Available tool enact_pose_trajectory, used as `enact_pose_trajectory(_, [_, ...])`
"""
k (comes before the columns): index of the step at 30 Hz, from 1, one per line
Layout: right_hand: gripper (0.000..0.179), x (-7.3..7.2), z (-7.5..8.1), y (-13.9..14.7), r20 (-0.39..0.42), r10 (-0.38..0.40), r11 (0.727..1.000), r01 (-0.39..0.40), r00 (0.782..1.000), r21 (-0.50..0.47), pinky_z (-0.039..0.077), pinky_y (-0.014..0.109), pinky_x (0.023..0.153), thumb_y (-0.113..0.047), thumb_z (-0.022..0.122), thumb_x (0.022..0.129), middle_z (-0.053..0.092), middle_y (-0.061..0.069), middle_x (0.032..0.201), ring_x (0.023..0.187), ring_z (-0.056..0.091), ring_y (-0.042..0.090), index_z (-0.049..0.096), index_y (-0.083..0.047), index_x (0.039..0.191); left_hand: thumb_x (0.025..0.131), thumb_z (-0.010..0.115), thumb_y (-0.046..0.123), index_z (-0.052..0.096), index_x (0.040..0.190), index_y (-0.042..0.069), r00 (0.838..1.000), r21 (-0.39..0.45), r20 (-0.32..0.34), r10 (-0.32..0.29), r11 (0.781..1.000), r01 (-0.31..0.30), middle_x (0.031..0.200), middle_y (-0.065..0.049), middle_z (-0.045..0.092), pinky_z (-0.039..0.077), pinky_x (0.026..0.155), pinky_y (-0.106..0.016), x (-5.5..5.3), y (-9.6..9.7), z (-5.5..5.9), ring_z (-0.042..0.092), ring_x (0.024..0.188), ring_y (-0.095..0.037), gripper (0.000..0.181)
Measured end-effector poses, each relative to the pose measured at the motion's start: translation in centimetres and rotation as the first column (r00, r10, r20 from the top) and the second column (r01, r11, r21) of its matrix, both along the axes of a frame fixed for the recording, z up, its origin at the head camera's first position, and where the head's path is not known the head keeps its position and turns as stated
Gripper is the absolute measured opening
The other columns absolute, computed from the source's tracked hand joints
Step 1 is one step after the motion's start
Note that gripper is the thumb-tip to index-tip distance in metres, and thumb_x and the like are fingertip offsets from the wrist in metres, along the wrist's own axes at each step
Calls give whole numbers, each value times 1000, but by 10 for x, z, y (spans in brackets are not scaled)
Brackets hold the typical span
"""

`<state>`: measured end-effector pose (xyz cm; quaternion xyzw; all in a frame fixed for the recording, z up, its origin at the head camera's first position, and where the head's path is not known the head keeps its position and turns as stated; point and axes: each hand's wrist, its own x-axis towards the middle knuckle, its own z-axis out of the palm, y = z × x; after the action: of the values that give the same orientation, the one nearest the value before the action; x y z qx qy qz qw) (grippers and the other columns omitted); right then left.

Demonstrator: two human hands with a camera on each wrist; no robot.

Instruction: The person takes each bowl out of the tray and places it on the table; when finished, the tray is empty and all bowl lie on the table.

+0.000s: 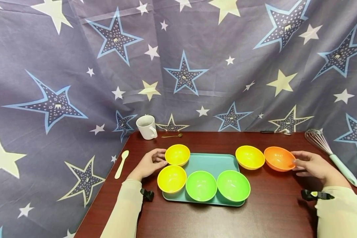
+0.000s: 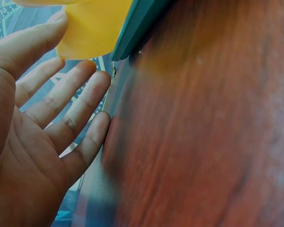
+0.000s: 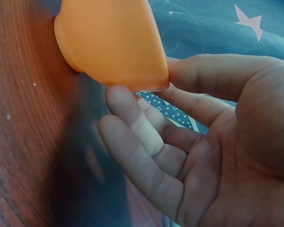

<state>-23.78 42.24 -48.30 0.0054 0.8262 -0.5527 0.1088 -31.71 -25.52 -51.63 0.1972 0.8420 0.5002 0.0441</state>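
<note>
My left hand (image 1: 149, 163) is beside the back yellow bowl (image 1: 177, 155), its fingers loosely extended; in the left wrist view the thumb (image 2: 42, 40) lies against that bowl's side. A second yellow bowl (image 1: 172, 179) and two green bowls, one in the middle (image 1: 201, 186) and one at right (image 1: 233, 185), stand along the front of the teal tray (image 1: 209, 160). On the right, my right hand (image 1: 315, 167) pinches the edge of an orange bowl (image 1: 279, 159), thumb at the rim and fingertips against the outer wall. Another yellow bowl (image 1: 250, 157) stands just left of it.
A white mug (image 1: 146, 127) and a small spoon (image 1: 172, 136) are at the back left, a cream spoon (image 1: 122, 164) at the left edge. A whisk (image 1: 333, 157) lies right of my right hand. Another utensil (image 1: 275, 132) is by the star-patterned cloth (image 1: 190, 109).
</note>
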Motion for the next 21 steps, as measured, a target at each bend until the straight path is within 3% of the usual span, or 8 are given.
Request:
enact_pose_trajectory(12, [61,1,4,1,-35,-30,999,31,999,19,63,43,78,-11,59,106,68,21,121,88,74,16,29,23,147,95,81,23,60,143,19,1000,-11,6,6,1000,-6,121,-5,72,57,93,-41,0,3,3,71,104,-23,52])
enact_pose_trajectory(16, [56,-1,4,3,-78,-48,999,50,996,20,63,37,77,-13,61,106,70,7,115,87,73,11,37,22,144,95,81,22,60,143,19,1000,-14,11,17,1000,-17,121,-5,72,57,93,-41,1,3,4,71,104,-22,53])
enact_pose_trajectory(18, [41,-1,4,4,-108,-65,998,65,992,-7,62,33,76,-12,63,105,71,-6,109,86,73,9,54,12,137,95,81,22,60,143,19,1000,-16,12,18,1000,-18,121,-5,72,57,93,-42,1,3,3,71,104,-22,52])
enact_pose_trajectory(21, [19,-2,4,4,-161,-77,997,70,984,-45,60,26,75,-10,64,105,70,-19,102,85,73,4,69,-20,120,95,81,22,60,143,19,1000,-14,11,16,1000,-16,121,-5,72,58,93,-42,1,2,2,71,104,-23,52])
